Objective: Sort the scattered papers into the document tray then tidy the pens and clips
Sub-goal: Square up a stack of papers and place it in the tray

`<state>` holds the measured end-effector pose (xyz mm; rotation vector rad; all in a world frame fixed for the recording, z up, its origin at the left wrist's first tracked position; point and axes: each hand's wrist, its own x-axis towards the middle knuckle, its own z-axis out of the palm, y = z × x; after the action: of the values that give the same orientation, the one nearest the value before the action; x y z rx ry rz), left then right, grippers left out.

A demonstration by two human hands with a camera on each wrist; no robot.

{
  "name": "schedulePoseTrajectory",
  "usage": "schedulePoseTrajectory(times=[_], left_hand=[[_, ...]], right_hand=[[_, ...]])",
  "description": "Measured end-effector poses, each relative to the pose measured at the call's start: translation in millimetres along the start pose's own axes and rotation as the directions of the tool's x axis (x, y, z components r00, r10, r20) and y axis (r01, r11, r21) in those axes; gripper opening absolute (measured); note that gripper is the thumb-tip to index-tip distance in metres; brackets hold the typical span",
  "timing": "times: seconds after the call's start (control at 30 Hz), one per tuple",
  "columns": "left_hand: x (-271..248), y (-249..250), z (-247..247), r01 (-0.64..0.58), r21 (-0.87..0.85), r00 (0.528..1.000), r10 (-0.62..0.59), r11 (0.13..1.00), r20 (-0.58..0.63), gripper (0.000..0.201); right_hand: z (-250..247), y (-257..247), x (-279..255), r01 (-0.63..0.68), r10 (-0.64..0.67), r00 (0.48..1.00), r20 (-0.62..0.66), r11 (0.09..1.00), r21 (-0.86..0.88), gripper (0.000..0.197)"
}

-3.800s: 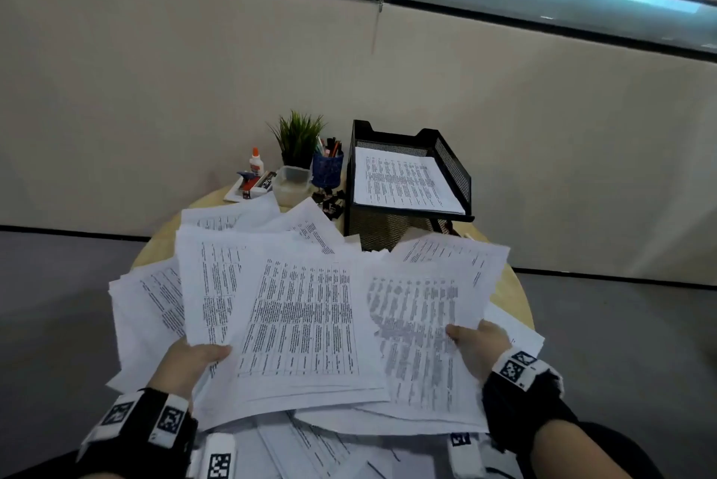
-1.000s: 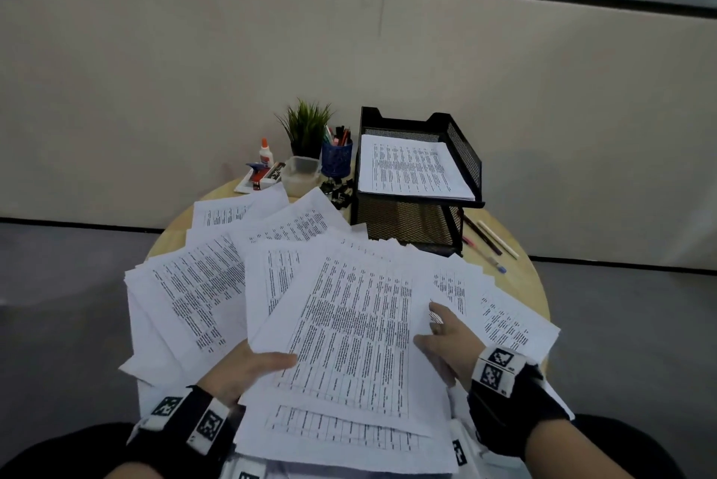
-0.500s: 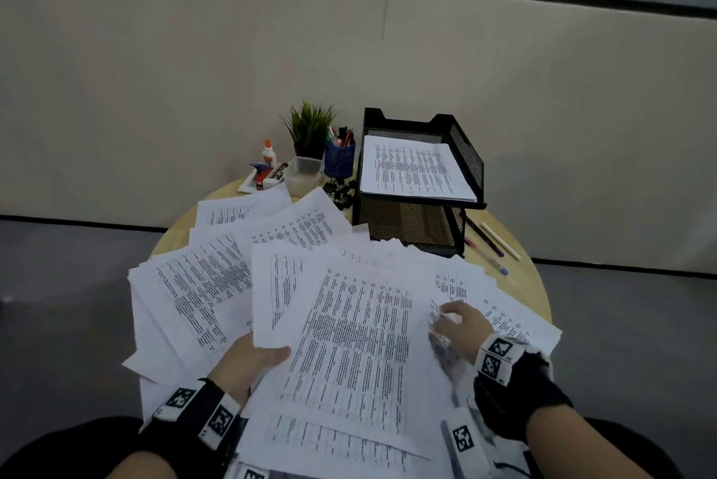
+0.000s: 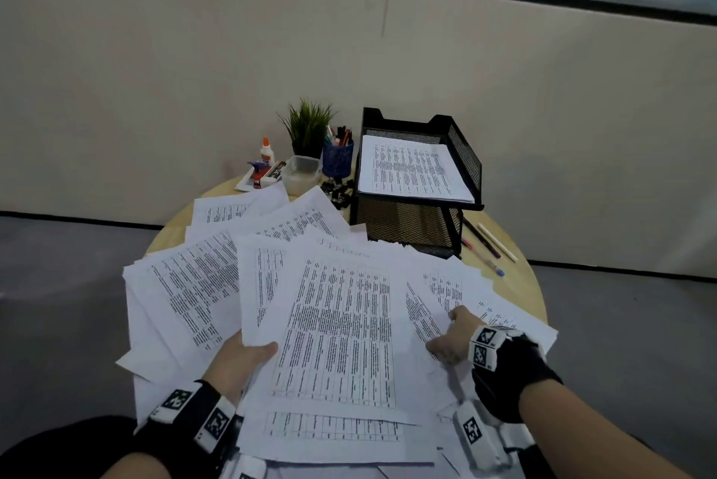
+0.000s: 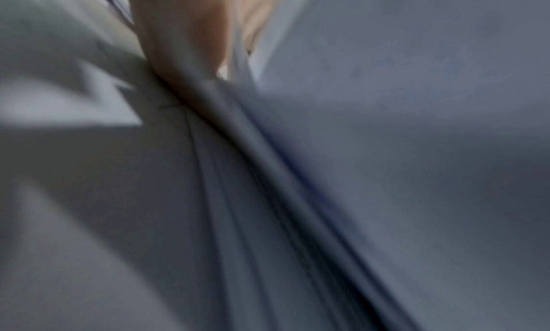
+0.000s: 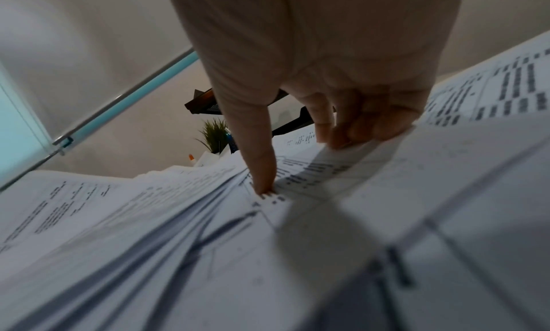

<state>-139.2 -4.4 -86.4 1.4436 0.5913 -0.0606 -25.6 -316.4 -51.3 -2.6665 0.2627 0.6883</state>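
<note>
White papers (image 4: 333, 323), black mesh tray (image 4: 463, 156)

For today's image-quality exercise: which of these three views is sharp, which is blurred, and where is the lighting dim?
Head view: sharp, printed papers legible as rows, room dim. Left wrist view: heavily blurred, only the left hand and grey sheet edges. Right wrist view: right hand clear, foreground sheets smeared.

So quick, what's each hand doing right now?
Left hand: grips a fanned bundle of printed sheets, thumb on top.
Right hand: pinches a sheet in the loose papers, thumb pressing down.
</note>
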Motion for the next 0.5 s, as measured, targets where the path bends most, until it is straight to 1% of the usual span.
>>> schedulePoseTrajectory(times=[0.03,0.07,0.1,0.13,0.2,0.23,0.3,0.33,0.4,0.43,0.47,0.5], left_hand=[[-0.7,-0.9,1.6,-0.002,0.004,1.000,0.002,1.000,-0.002,0.046],[-1.3,-1.2,2.7,-0.004,0.001,1.000,0.004,1.000,0.002,0.046],[-1.5,-1.4,3.6,-0.002,-0.002,1.000,0.002,1.000,0.001,0.046],[-1.9,-1.2,4.1,-0.004,-0.003,1.000,0.004,1.000,0.002,0.046],[-1.9,-1.6,3.5,-0.002,0.008,1.000,0.002,1.000,0.002,0.046],[-1.7,-1.8,2.9,-0.001,0.021,1.000,0.001,1.000,0.006,0.046],[-2.6,-2.0,2.8,0.005,0.030,1.000,-0.006,1.000,0.014,0.046],[-3.3,-1.9,2.7,0.009,0.030,1.000,-0.010,1.000,0.019,0.046],[-5.0,-1.5,3.3,0.014,0.051,0.999,-0.015,0.999,0.037,0.044],[-6.3,-0.8,4.2,0.014,0.066,0.998,-0.018,0.998,0.056,0.044],[-7.6,0.2,4.8,0.012,0.077,0.997,-0.018,0.997,0.076,0.043],[-10.0,1.5,6.3,0.010,0.080,0.995,-0.018,0.997,0.096,0.043]], right_hand=[[0.8,-1.8,-1.5,-0.019,0.016,0.999,-0.039,0.997,-0.071,0.053],[2.7,-2.5,0.7,-0.019,0.010,0.997,-0.072,0.992,-0.128,0.048],[3.4,-4.6,-0.7,-0.011,-0.001,0.997,-0.079,0.990,-0.144,0.048],[4.0,-5.5,-1.4,-0.005,-0.005,0.997,-0.075,0.991,-0.133,0.051],[2.5,-6.1,-2.8,-0.028,0.024,0.997,-0.077,0.998,-0.047,0.054],[1.5,-6.8,-4.6,-0.020,0.020,0.998,-0.060,1.000,-0.009,0.053],[-0.7,-6.0,-6.1,0.011,-0.011,1.000,0.005,1.000,0.017,0.060],[-1.2,-5.5,-5.8,0.044,-0.044,0.999,0.024,0.999,0.024,0.056],[-1.9,-5.4,-7.8,0.122,-0.124,0.991,0.048,0.991,0.050,0.031],[-1.1,-4.5,-9.5,0.141,-0.145,0.989,0.037,0.985,0.095,0.021],[0.2,-2.5,-9.8,0.147,-0.151,0.988,0.012,0.974,0.175,0.014],[1.2,-0.4,-13.1,0.150,-0.152,0.988,-0.017,0.942,0.299,0.010]])
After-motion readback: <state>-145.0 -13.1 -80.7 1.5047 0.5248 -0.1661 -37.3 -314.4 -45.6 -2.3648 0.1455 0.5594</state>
